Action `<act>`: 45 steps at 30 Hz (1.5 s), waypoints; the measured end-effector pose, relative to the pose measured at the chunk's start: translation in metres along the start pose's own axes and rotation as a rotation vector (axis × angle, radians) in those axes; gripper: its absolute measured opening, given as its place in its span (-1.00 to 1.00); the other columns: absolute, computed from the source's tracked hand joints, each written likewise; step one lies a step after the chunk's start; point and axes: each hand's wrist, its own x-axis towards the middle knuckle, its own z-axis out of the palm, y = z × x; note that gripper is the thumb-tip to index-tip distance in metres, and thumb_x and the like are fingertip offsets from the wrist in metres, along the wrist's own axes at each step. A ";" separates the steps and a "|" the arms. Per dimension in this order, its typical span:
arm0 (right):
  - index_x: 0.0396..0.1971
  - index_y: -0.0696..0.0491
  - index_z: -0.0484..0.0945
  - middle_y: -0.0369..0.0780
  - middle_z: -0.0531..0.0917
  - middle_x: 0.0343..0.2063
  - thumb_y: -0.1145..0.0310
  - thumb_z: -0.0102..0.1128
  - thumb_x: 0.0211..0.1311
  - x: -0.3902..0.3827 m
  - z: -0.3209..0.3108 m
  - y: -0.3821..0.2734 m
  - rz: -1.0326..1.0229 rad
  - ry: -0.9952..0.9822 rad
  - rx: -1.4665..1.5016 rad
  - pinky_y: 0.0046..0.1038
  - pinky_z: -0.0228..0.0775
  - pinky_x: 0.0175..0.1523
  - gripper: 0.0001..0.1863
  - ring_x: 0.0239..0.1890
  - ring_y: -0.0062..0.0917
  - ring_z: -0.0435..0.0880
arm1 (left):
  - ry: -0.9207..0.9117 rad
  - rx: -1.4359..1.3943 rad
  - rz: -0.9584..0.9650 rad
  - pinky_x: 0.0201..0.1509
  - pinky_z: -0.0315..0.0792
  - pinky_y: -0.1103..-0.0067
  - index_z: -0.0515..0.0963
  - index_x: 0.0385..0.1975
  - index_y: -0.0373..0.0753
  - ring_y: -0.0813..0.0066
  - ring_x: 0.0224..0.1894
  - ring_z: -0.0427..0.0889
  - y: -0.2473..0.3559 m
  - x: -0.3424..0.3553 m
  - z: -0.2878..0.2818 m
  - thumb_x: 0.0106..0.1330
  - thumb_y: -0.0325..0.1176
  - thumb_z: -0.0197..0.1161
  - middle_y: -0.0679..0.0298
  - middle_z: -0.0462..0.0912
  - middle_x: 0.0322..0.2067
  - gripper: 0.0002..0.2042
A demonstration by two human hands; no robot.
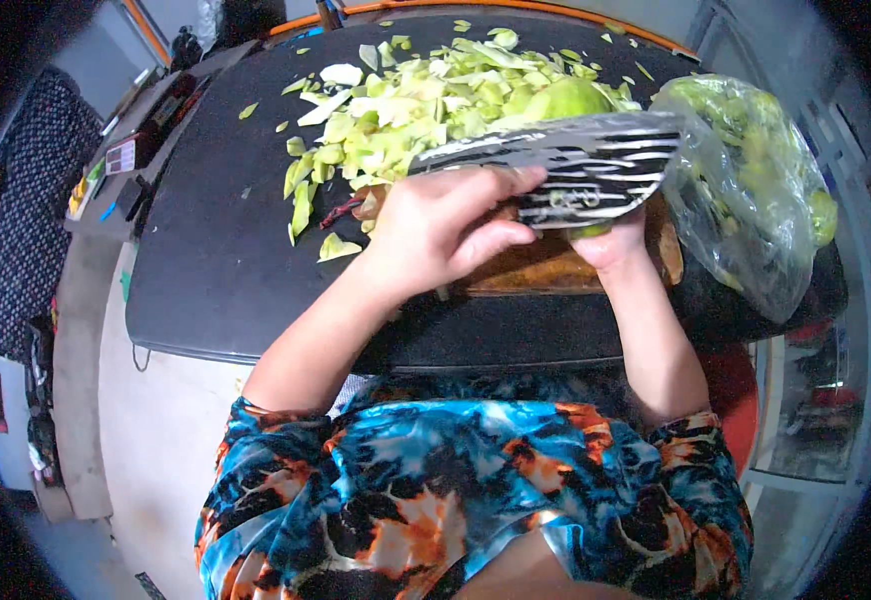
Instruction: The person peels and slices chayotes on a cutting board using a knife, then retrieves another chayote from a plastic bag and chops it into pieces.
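My left hand (441,225) is closed on a wide knife (601,165) with a black-and-white patterned blade, held sideways over a wooden board (536,270). My right hand (611,248) is just below the blade, its fingers largely hidden behind it; a bit of green (586,230) shows at its palm, too covered to name. Behind the knife a large heap of pale green chopped pieces (406,110) spreads over the black table (196,240), with a bigger rounded green piece (566,100) at its right.
A clear plastic bag (746,220) of green produce lies at the table's right. A side counter (171,110) with small items and dark patterned cloth (26,190) are on the left. A glass-fronted cabinet (816,420) stands at the right, and an orange rail runs behind the table.
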 end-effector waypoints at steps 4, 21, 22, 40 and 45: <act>0.01 0.05 0.42 -0.17 0.54 -0.04 0.02 -0.08 0.27 0.001 -0.008 0.002 0.044 0.006 0.000 -0.20 0.38 0.12 -0.52 0.01 -0.31 0.51 | -0.017 -0.009 0.001 -0.34 0.48 0.50 0.49 -0.09 -0.31 0.28 -0.46 0.61 0.003 -0.002 0.003 0.11 -0.19 0.30 0.11 0.63 -0.33 -0.58; 0.00 0.14 0.39 -0.14 0.59 -0.20 -0.07 0.26 -0.01 0.030 0.043 -0.029 0.048 0.014 -0.968 -0.49 0.51 -0.34 -0.31 -0.29 -0.46 0.63 | 0.446 0.039 -0.605 -0.41 0.35 0.64 0.50 -0.07 -0.21 0.65 -0.48 0.44 -0.087 -0.018 -0.008 0.32 -0.31 0.10 0.35 0.54 -0.53 -0.76; 0.05 0.15 0.35 -0.10 0.59 -0.15 -0.08 0.38 -0.16 0.048 0.042 -0.034 -0.091 0.070 -1.195 -0.41 0.48 -0.10 -0.18 -0.17 -0.39 0.61 | 0.467 0.052 -0.592 -0.44 0.30 0.70 0.50 -0.07 -0.23 0.70 -0.51 0.39 -0.095 -0.019 -0.013 0.34 -0.31 0.08 0.39 0.48 -0.56 -0.76; 0.11 0.17 0.22 -0.14 0.51 -0.08 0.02 0.40 -0.11 0.120 -0.002 -0.050 -0.057 0.273 -1.336 -0.46 0.44 -0.06 -0.15 -0.05 -0.51 0.51 | -0.401 -0.423 0.154 0.00 0.24 0.38 0.62 -0.34 -0.15 0.22 -0.11 0.47 0.071 0.024 -0.010 0.07 -0.19 0.31 0.20 0.53 -0.18 -0.78; 0.09 0.23 0.23 -0.08 0.50 -0.07 -0.01 0.45 -0.22 0.113 -0.002 -0.037 0.005 0.237 -1.288 -0.39 0.37 0.06 -0.07 -0.05 -0.41 0.51 | -0.552 -0.808 0.388 -0.02 0.16 0.33 0.64 -0.40 -0.13 0.22 -0.19 0.45 0.127 0.000 0.020 0.16 -0.08 0.22 0.19 0.53 -0.22 -0.75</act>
